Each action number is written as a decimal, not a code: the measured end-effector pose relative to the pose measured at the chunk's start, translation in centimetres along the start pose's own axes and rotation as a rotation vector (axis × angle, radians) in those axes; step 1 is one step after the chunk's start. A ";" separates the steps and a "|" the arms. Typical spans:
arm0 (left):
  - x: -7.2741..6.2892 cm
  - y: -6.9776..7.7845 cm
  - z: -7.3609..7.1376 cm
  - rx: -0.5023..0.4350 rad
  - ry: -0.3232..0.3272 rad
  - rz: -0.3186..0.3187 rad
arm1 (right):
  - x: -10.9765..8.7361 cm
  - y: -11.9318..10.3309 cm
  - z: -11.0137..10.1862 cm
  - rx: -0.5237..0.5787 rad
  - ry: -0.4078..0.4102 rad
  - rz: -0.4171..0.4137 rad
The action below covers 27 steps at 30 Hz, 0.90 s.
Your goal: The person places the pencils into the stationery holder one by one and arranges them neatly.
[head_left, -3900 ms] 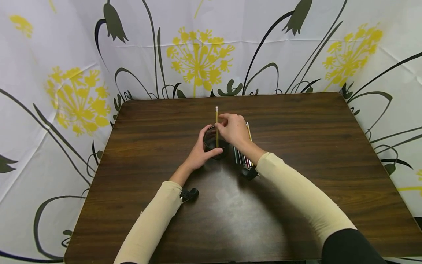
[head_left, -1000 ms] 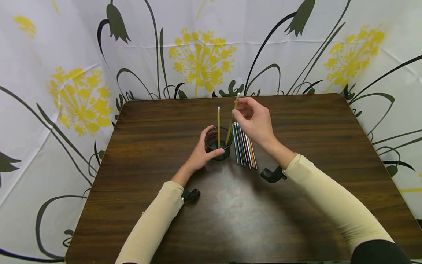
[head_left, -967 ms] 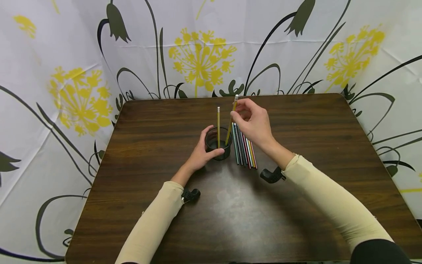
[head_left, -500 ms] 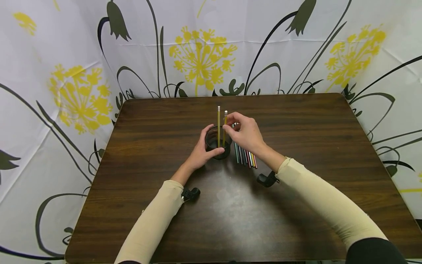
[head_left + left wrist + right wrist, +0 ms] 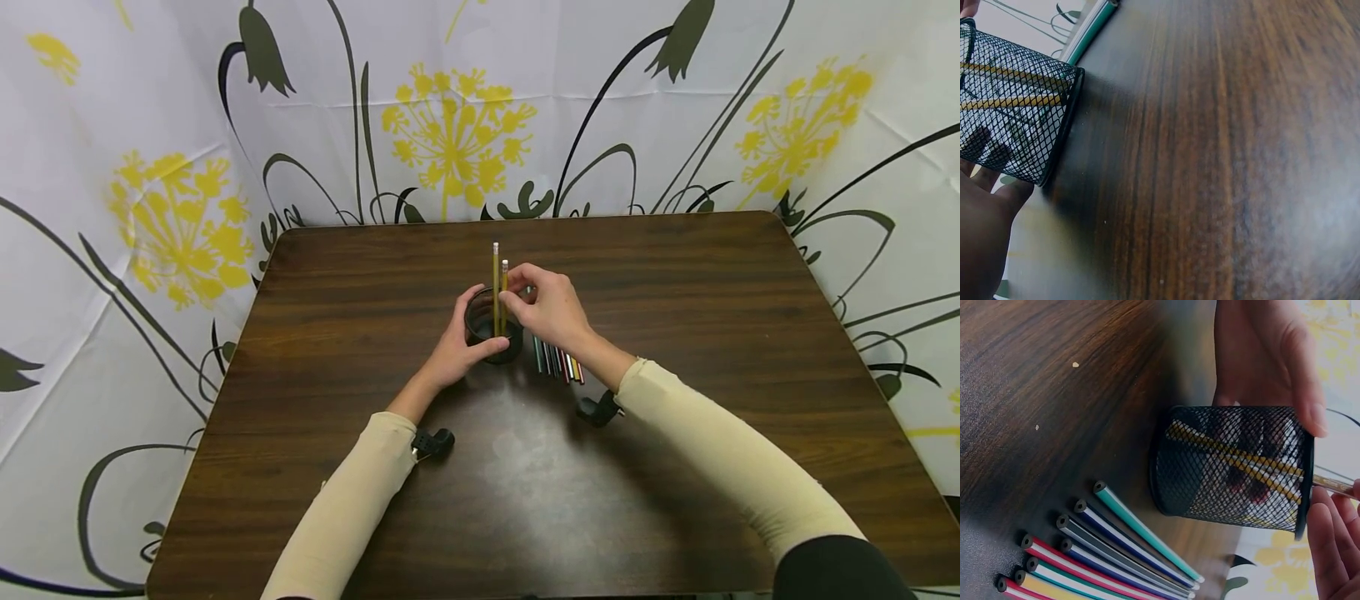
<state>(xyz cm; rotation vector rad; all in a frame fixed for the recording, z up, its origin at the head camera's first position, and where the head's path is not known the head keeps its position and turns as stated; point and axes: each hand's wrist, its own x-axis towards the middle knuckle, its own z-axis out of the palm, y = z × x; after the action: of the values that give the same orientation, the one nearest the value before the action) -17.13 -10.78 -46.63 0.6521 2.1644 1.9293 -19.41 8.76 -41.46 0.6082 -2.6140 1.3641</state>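
Right grip pinches a yellow pencil, lower end in the mesh cup; left grip wraps the cup on the surface. Risks: slack left hold plus sideways push could tip it; low right swing could scatter striped pencils nearby.

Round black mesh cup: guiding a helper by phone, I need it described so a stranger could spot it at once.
On the dark brown wood-grain table, find the person's bare left hand. It holds the round black mesh cup. Unlike the striped multicoloured pencils lying beside it, the cup stands upright, with two yellow pencils inside.
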 end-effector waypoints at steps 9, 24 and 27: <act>0.1 0.8 0.0 0.003 -0.001 -0.002 | 1.2 0.7 0.4 -0.004 0.030 0.076; 0.1 0.8 0.1 0.007 -0.002 -0.006 | 2.4 1.0 1.2 -0.021 0.032 0.159; 0.1 0.7 0.1 -0.002 -0.002 -0.004 | 2.5 0.9 1.3 -0.032 0.022 0.170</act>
<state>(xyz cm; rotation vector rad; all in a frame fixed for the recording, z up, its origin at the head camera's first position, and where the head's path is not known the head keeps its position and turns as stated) -17.03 -10.63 -45.90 0.6487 2.1605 1.9273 -21.99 7.42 -42.16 0.3716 -2.7176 1.3612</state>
